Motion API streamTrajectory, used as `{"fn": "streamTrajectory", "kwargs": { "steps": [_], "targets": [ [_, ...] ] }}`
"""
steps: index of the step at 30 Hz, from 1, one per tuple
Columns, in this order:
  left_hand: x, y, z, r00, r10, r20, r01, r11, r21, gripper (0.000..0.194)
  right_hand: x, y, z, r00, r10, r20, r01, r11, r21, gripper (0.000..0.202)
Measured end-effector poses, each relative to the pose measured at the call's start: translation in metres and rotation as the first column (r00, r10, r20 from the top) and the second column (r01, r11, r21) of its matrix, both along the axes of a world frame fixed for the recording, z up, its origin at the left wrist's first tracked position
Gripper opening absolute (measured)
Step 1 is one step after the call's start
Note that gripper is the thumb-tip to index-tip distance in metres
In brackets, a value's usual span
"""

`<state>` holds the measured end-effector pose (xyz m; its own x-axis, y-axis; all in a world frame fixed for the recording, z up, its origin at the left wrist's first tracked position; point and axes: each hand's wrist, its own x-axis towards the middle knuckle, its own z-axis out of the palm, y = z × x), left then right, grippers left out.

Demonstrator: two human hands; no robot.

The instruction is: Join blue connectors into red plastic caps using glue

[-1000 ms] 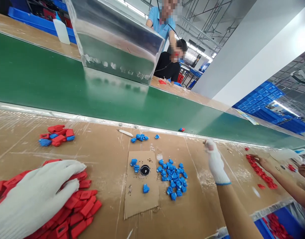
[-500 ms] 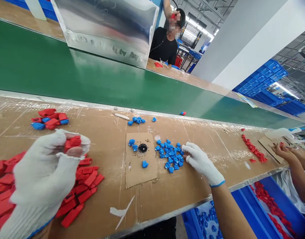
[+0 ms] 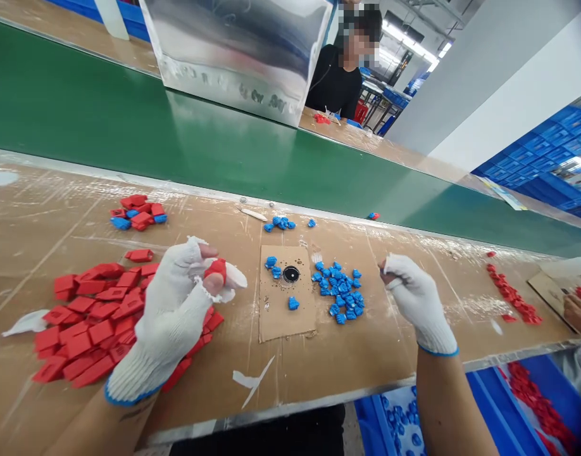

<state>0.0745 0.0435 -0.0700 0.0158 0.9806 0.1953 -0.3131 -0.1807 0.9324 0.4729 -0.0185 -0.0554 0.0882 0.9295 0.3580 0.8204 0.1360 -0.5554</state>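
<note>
My left hand (image 3: 183,304), in a white glove with bare fingertips, pinches a small red plastic piece (image 3: 216,271) between thumb and fingers. It is above the right side of a large pile of red plastic pieces (image 3: 93,329). My right hand (image 3: 411,291), gloved alike, is held just right of a heap of small blue plastic pieces (image 3: 338,288), apart from it. Its fingertips are pressed together, and what they hold, if anything, is hidden. Between the hands lies a cardboard sheet (image 3: 281,323) bearing a small round dish with black contents (image 3: 291,274) and several blue pieces.
A green conveyor belt (image 3: 233,155) runs behind the cardboard-covered table. Mixed red and blue pieces (image 3: 139,212) lie back left; a white pen-like tool (image 3: 253,214) lies near the belt. At far right is another person's hand (image 3: 580,310). Blue bins (image 3: 485,399) stand below the table edge.
My left hand has moved right with the red piece, toward the cardboard sheet. The right hand has drawn away from the blue heap and its fingers have closed. The camera view has turned left.
</note>
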Motion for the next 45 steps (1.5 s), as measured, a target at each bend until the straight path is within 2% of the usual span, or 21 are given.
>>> {"fn": "streamTrajectory", "kwargs": {
  "steps": [2,3,6,8,10,13,15,18,23,27,29,34,37,45],
  "targets": [
    [0.0,0.001,-0.002,1.0,-0.005,0.019,0.005,1.0,0.007,0.024,-0.026,0.015,0.021,0.987,0.153,-0.057,-0.143,0.979,0.143,0.005],
    [0.0,0.002,-0.004,1.0,-0.006,0.022,0.006,1.0,0.001,0.023,-0.041,0.025,0.03,0.97,0.233,-0.066,-0.217,0.959,0.183,0.008],
    [0.0,0.006,-0.008,0.998,-0.021,0.054,0.023,0.999,-0.027,0.021,-0.086,0.057,0.048,0.87,0.491,-0.045,-0.477,0.861,0.178,0.018],
    [-0.001,0.01,-0.009,0.994,-0.047,0.1,0.05,0.998,-0.023,0.019,-0.109,0.076,0.052,0.791,0.611,-0.031,-0.602,0.787,0.133,0.021],
    [-0.002,0.014,-0.009,0.985,-0.056,0.161,0.057,0.998,-0.007,0.016,-0.123,0.088,0.052,0.737,0.675,-0.024,-0.673,0.737,0.063,0.024],
    [-0.006,0.017,-0.006,0.966,-0.032,0.258,0.037,0.999,-0.013,0.012,-0.126,0.097,0.049,0.665,0.747,-0.019,-0.746,0.662,-0.076,0.025],
    [-0.009,0.019,-0.005,0.951,-0.035,0.307,0.038,0.999,-0.002,0.013,-0.121,0.098,0.046,0.628,0.778,-0.013,-0.774,0.622,-0.12,0.026],
    [-0.01,0.019,-0.004,0.954,-0.016,0.298,0.013,1.0,0.011,0.021,-0.113,0.098,0.04,0.639,0.769,0.009,-0.761,0.635,-0.135,0.027],
    [-0.01,0.017,0.001,0.985,0.046,0.169,-0.029,0.995,-0.1,0.033,-0.112,0.096,0.034,0.632,0.774,0.035,-0.748,0.621,-0.233,0.038],
    [-0.011,0.014,0.002,0.998,0.04,0.057,-0.032,0.992,-0.122,0.03,-0.119,0.095,0.032,0.697,0.715,0.054,-0.673,0.677,-0.298,0.042],
    [-0.011,0.013,0.001,0.999,0.033,0.033,-0.03,0.995,-0.094,0.029,-0.123,0.094,0.03,0.703,0.707,0.073,-0.653,0.683,-0.327,0.042],
    [-0.011,0.014,-0.003,0.999,0.006,0.039,-0.004,0.999,-0.046,0.036,-0.129,0.095,0.025,0.679,0.729,0.082,-0.675,0.665,-0.319,0.037],
    [-0.011,0.014,-0.001,0.999,0.002,0.05,0.001,0.999,-0.048,0.034,-0.129,0.095,0.025,0.669,0.736,0.103,-0.679,0.662,-0.318,0.037],
    [-0.013,0.017,-0.005,0.995,0.098,0.02,-0.096,0.992,-0.085,0.026,-0.127,0.094,0.026,0.681,0.723,0.119,-0.671,0.681,-0.295,0.035]
  ]
}}
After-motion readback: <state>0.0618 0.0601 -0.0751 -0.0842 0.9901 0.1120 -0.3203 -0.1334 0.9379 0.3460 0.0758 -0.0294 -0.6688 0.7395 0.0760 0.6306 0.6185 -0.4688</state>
